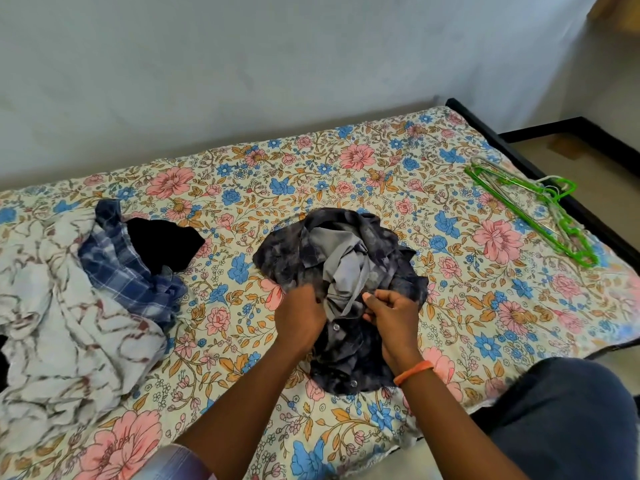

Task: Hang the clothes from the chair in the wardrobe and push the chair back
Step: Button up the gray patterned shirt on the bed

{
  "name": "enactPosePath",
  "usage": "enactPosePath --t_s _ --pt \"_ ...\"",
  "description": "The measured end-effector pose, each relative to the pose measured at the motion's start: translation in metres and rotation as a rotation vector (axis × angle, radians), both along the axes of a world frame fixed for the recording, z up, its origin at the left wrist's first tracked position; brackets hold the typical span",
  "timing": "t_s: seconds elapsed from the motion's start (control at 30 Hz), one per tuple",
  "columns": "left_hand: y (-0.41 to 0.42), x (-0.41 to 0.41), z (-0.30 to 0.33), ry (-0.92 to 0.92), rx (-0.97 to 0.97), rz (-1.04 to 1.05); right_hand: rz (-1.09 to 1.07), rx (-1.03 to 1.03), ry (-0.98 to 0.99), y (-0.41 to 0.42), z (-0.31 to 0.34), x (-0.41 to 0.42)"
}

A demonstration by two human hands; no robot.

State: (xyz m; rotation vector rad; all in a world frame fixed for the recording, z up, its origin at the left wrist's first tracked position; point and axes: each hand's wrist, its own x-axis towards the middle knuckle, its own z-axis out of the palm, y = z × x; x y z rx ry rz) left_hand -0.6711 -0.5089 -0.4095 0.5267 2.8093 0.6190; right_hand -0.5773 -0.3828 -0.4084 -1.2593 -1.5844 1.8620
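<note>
While both hands work the crumpled dark shirt (346, 271) in the middle of the bed (346, 157), the step looks like sorting it out so it can go on a hanger. Left hand (299, 318) grips a bunch of the dark cloth at the near edge of the heap; right hand (391, 311) pinches the grey inner fabric just beside it, orange band (414, 372) on that wrist. Shirt is inside out in part, buttons showing on the near flap.

To do it well: find the collar first, shake the shirt open, turn the grey lining back in, then lift it by the shoulders. Pulling from the middle will likely only tighten the knot.

Green hangers (530, 213) lie at the right edge of the bed, well apart from the shirt, so they call for a reach across. More clothes wait on the left: blue check shirt (117, 268), black garment (162, 240), white patterned cloth (52, 327). Chair and wardrobe not in view.
</note>
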Motion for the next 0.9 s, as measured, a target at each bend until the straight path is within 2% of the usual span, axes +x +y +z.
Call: enactPosePath --t_s 0.23,0.53,0.67,0.9 --pt "-0.023 -0.002 -0.025 -0.082 0.03 0.116 0.025 0.025 -0.019 -0.007 -0.007 0.001" --pt "-0.006 -0.011 -0.04 -0.032 -0.104 0.068 0.084 0.094 -0.05 -0.007 -0.009 0.002" --pt "-0.004 -0.015 -0.049 -0.128 0.003 0.116 0.089 0.104 -0.064 -0.006 -0.01 0.002" --pt "-0.011 -0.032 -0.05 -0.333 0.23 0.03 0.074 0.101 -0.075 -0.007 -0.006 0.002"
